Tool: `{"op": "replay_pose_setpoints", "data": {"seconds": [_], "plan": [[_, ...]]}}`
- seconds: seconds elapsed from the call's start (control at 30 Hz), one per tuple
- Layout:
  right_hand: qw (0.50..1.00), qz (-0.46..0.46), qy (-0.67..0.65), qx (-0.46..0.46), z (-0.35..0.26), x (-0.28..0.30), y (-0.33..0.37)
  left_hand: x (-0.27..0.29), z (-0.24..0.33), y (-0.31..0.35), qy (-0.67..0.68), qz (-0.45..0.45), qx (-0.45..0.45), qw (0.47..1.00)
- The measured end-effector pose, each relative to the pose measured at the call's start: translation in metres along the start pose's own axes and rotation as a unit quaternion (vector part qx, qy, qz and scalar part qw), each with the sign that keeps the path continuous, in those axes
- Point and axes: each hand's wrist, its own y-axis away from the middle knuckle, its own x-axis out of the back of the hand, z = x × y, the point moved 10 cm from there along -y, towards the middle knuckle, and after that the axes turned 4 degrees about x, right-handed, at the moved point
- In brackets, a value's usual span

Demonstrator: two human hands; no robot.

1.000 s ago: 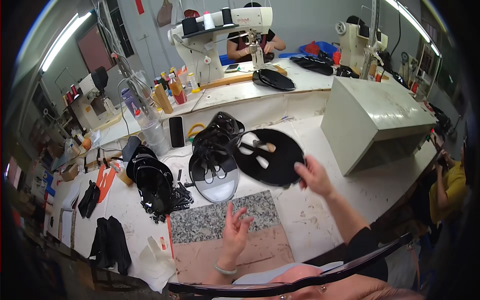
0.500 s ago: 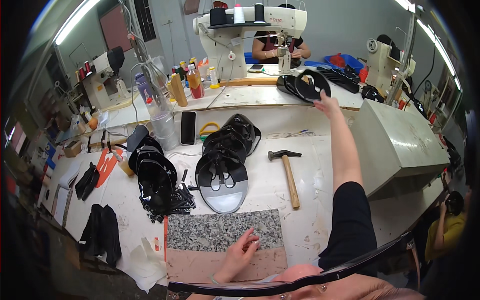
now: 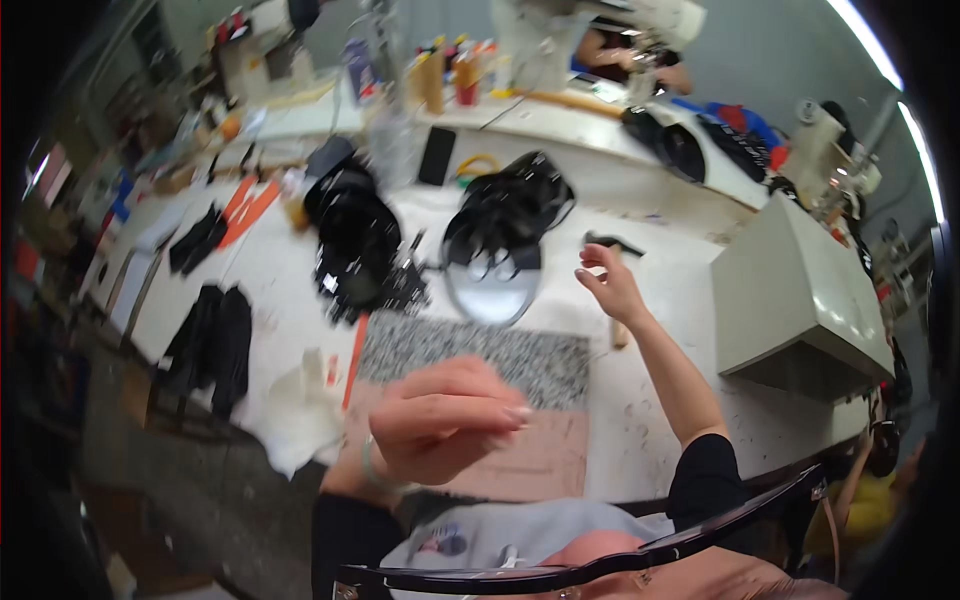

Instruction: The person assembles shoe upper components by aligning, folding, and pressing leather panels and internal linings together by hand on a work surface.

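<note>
My left hand (image 3: 445,415) is raised over the near part of the work mat, its fingers curled together. Whether anything small is between the fingertips is hidden. Beneath it lie a speckled grey stone slab (image 3: 480,362) and a pinkish-brown strip (image 3: 540,455). My right hand (image 3: 612,285) hangs empty above the hammer (image 3: 618,332), fingers and thumb apart, covering part of its wooden handle. Just left of it, a stack of glossy black shoe uppers (image 3: 510,205) with a grey front piece lies on the table. Another black upper (image 3: 683,152) rests on the far ledge.
A second pile of black uppers (image 3: 355,235) lies at the left among black scraps. A phone (image 3: 436,156), yellow-handled scissors (image 3: 478,163) and bottles (image 3: 466,75) are behind. A grey metal box (image 3: 800,285) stands at right. Someone sits beyond the sewing machine (image 3: 660,20).
My right hand has let go of the black upper on the far ledge and come back toward me. My left hand has risen and its fingers have curled. The view has tilted.
</note>
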Motion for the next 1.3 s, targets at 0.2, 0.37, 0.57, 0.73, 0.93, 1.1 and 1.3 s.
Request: {"op": "replay_pose_setpoints", "data": {"seconds": [0.2, 0.37, 0.57, 0.73, 0.93, 1.1, 1.3], "plan": [[0.991, -0.077, 0.057, 0.093, -0.070, -0.057, 0.023, -0.012, 0.092, -0.008, -0.023, -0.094, -0.156, 0.983], [0.974, -0.147, 0.096, 0.144, -0.062, -0.119, 0.013, 0.006, 0.111, 0.011, -0.049, -0.022, -0.137, 0.989], [0.965, -0.153, 0.163, 0.137, -0.056, -0.184, -0.010, 0.015, 0.132, 0.029, -0.133, 0.002, -0.145, 0.980], [0.932, -0.150, 0.330, 0.017, -0.043, -0.208, -0.017, 0.073, 0.104, 0.070, -0.289, 0.169, -0.074, 0.939], [0.929, -0.191, 0.313, 0.045, -0.050, -0.212, -0.020, 0.168, 0.047, 0.179, -0.318, 0.338, 0.189, 0.865], [0.924, -0.149, 0.348, 0.056, -0.056, -0.217, -0.022, 0.211, 0.044, 0.241, -0.304, 0.473, 0.247, 0.789], [0.941, -0.155, 0.293, 0.067, -0.051, -0.207, -0.027, 0.244, 0.049, 0.265, -0.296, 0.499, 0.250, 0.775]]}}
